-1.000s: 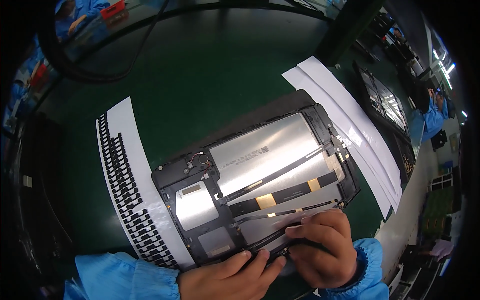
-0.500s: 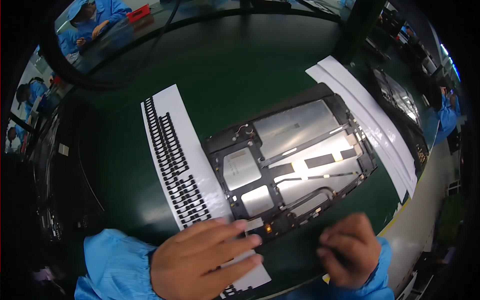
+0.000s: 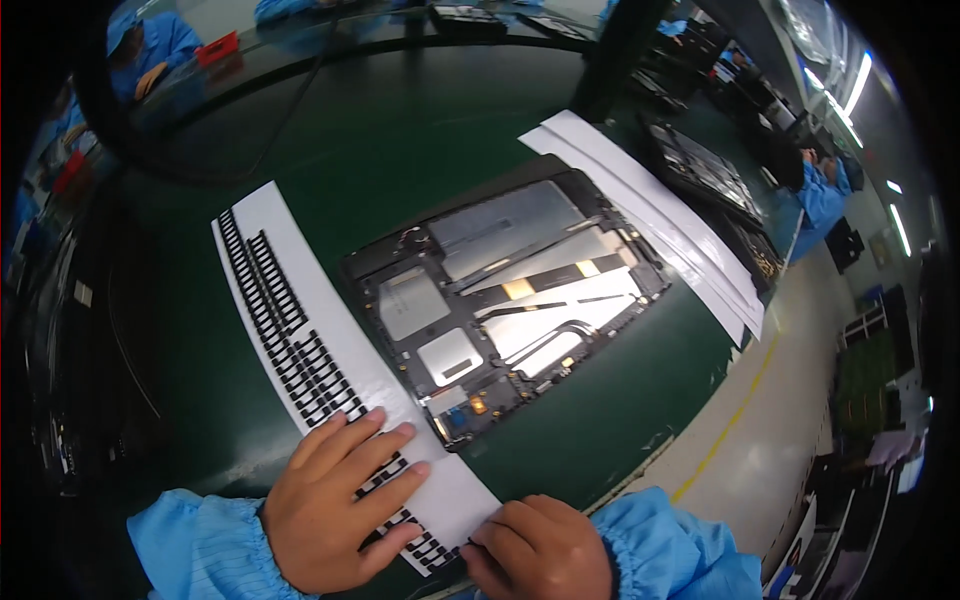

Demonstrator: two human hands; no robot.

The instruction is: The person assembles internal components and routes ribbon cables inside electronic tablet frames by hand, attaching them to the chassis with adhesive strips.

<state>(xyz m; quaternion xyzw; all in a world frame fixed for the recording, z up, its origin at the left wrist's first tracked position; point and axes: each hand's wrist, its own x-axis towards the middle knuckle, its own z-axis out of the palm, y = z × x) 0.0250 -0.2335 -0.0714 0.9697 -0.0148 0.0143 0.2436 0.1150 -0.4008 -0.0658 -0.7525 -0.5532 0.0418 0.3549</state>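
A long white sheet (image 3: 358, 350) carrying rows of small black adhesive pieces (image 3: 272, 295) lies slantwise on the green bench. My left hand (image 3: 335, 495) rests on its near part, fingers spread over the rows. At the sheet's near right edge, my right hand (image 3: 540, 550) is closed, thumb and fingertips together; whatever may be between them is hidden. Just right of the sheet sits an opened flat electronic device (image 3: 505, 225), tablet-like, showing silvery metal plates, black strips and a circuit board (image 3: 480, 402) at its near left corner.
White sheets (image 3: 640, 220) lie stacked beyond the device on the right, with another opened device (image 3: 700, 165) farther out. A dark post (image 3: 615, 60) rises at the back. Black items (image 3: 75, 330) line the left side. Several people in blue work at other benches.
My right hand has moved left and down to the sheet's near edge. My left hand remains on the sheet. The view has shifted, so bench things appear farther left.
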